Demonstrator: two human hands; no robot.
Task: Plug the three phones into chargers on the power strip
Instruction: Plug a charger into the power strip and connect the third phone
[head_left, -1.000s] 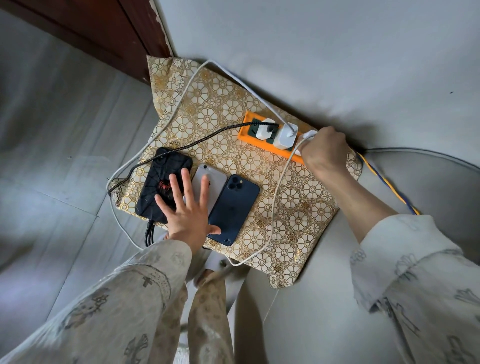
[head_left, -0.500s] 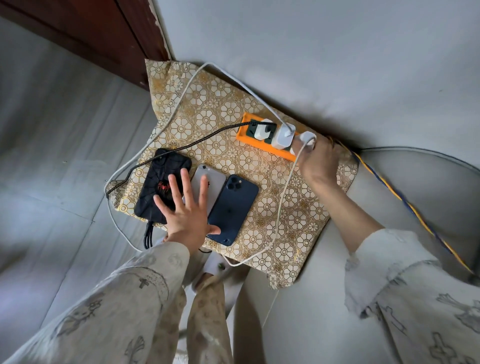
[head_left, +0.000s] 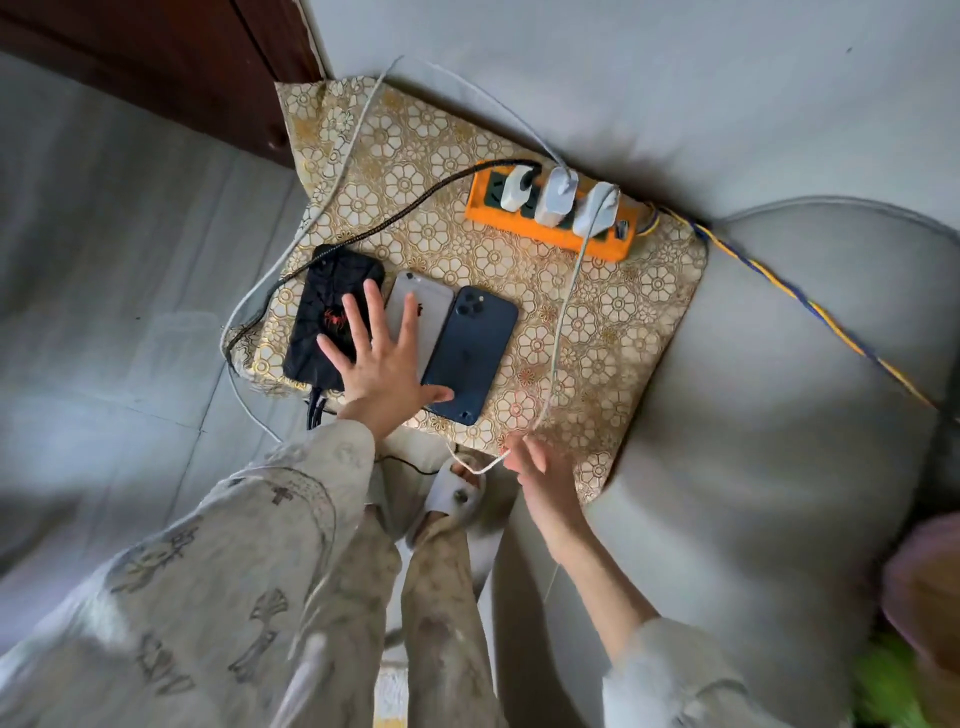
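Three phones lie face down side by side on a gold floral mat (head_left: 623, 322): one in a black spider case (head_left: 317, 312), a silver one (head_left: 423, 306) and a dark blue one (head_left: 472, 343). My left hand (head_left: 382, 364) rests flat on them with its fingers spread. An orange power strip (head_left: 613, 249) at the mat's far edge carries three white chargers (head_left: 556, 200). From the rightmost charger (head_left: 597, 210) a white cable (head_left: 563, 322) runs down to the mat's near edge. There my right hand (head_left: 540, 467) pinches it.
A black braided cable (head_left: 395, 218) runs from the left charger to the black phone. A yellow-blue cord (head_left: 805, 306) leads right from the strip across the grey cushion. My slippered foot (head_left: 452, 493) is just below the mat. A dark wooden panel is at the upper left.
My right hand has left the rightmost charger at the power strip and come down to the mat's near edge, onto the white cable. My left hand stays on the phones.
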